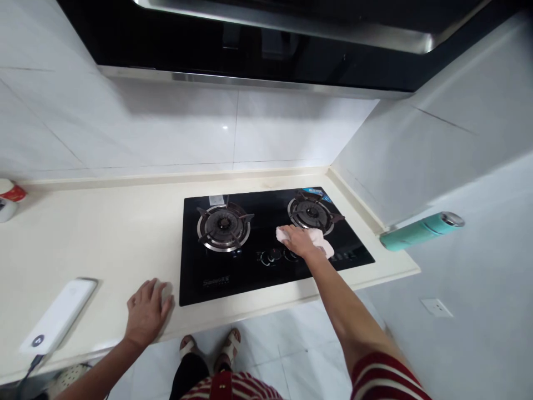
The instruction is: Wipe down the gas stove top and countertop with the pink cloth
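Note:
My right hand [298, 241] presses a pale pink cloth [323, 244] onto the black glass gas stove [266, 216], just in front of the right burner [311, 212]. Part of the cloth sticks out on both sides of the fingers. Close by are the control knobs [271, 255], one partly covered by the hand. My left hand [146, 312] rests on the cream countertop [112, 239] left of the stove, fingers loosely spread and holding nothing. The left burner [224, 226] has its pan support in place.
A green bottle [420, 231] stands at the counter's right end by the wall. A white power bank [62, 315] with a cable lies at the left front. A red-and-white container [10, 194] is at the far left. The dark range hood [250, 50] hangs above.

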`<action>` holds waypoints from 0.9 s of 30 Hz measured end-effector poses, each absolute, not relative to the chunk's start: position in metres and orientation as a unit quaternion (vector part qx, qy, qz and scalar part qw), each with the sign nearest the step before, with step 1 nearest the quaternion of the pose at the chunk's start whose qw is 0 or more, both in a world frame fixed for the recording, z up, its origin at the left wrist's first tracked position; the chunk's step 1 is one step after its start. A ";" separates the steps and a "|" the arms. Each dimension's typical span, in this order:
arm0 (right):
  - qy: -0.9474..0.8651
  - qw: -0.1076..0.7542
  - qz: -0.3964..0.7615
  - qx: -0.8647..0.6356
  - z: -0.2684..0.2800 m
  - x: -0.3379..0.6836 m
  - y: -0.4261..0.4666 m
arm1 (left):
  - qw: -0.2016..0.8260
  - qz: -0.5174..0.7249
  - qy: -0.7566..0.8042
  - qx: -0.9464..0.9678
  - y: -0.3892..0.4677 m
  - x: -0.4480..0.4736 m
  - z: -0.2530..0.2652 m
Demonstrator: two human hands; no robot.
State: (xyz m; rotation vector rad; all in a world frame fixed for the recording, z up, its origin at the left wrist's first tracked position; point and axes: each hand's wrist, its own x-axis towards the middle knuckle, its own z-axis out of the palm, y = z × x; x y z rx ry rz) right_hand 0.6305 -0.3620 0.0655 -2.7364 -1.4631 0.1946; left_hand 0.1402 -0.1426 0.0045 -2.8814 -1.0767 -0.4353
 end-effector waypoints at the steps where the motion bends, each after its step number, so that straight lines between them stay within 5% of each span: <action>1: -0.489 0.011 0.063 -0.870 0.067 0.625 -0.364 | 0.020 -0.135 -0.347 -0.928 -0.143 0.140 0.005; 15: -0.636 -0.024 0.075 -0.768 0.074 0.590 -0.374 | -0.020 -0.151 -0.363 -0.919 -0.147 0.140 0.010; 27: -0.500 0.003 0.003 -0.866 0.065 0.592 -0.388 | -0.021 -0.147 -0.363 -0.920 -0.148 0.138 0.005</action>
